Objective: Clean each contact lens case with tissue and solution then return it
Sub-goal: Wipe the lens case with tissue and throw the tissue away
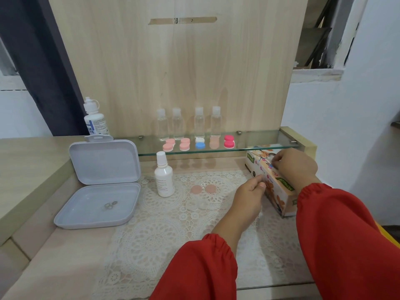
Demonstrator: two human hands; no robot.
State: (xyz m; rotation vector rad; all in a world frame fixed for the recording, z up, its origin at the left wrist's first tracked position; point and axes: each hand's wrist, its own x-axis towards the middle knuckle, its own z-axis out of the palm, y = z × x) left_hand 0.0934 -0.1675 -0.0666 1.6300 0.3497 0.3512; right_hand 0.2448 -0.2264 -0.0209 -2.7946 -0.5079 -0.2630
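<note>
Both hands at tissue box [279, 191], right side of table [65, 245]. Left hand [249, 194] fingers curled, pinching at box's top edge. Right hand [294, 164] curled, fingertips pinching at box top near far end. Opened lens case [200, 204] with two peach caps [203, 189] lies on lace mat [173, 224], just left of left hand. Five closed cases [199, 144] lined on glass shelf [259, 138]. White solution bottle [164, 175] upright on mat.

The person wears a loose red top with long, full sleeves. The left sleeve [199, 269] and the right sleeve [346, 239] each gather into an elastic cuff at the wrist, the cloth puckering in small folds there. Both hands are bare.
</note>
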